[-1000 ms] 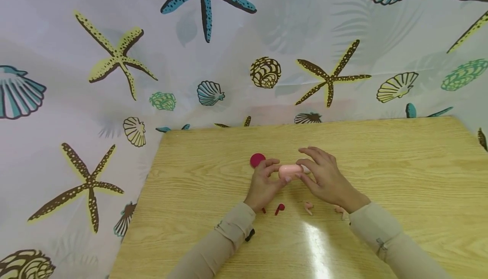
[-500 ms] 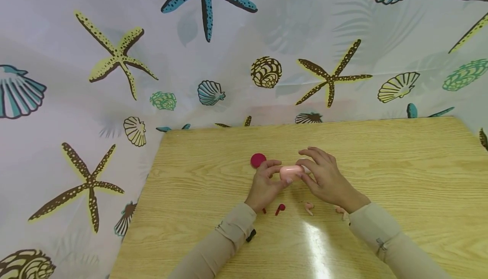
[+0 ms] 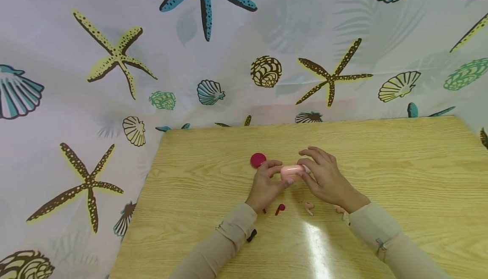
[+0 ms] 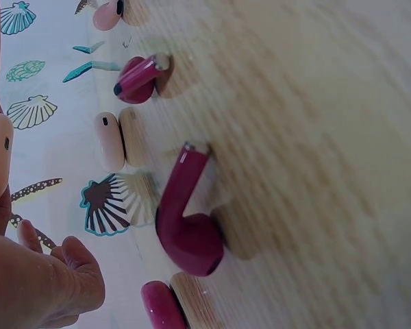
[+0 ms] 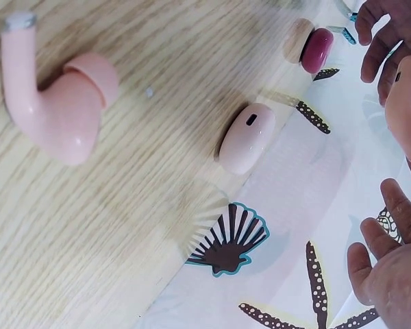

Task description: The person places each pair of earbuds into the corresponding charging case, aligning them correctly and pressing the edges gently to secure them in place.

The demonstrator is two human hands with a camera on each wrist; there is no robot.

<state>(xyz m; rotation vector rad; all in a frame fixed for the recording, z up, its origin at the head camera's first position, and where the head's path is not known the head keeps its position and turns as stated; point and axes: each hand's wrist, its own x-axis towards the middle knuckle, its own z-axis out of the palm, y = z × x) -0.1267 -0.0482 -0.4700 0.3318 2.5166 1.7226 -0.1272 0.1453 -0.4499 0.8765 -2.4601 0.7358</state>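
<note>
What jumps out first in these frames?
Both hands meet at mid-table: the left hand and the right hand grip a pink earbud case between them, raised a little off the wooden table. A dark red case lies just beyond the left hand, and loose earbuds lie near the wrists: a dark red earbud and a pink earbud. Behind hangs a starfish-and-shell curtain.

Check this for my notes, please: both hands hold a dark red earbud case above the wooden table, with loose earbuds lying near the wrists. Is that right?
Not quite: the case held between the left hand and the right hand is light pink, not dark red, as the head view shows. The rest stands: it is held above the wooden table, and loose earbuds lie near the wrists.
</note>
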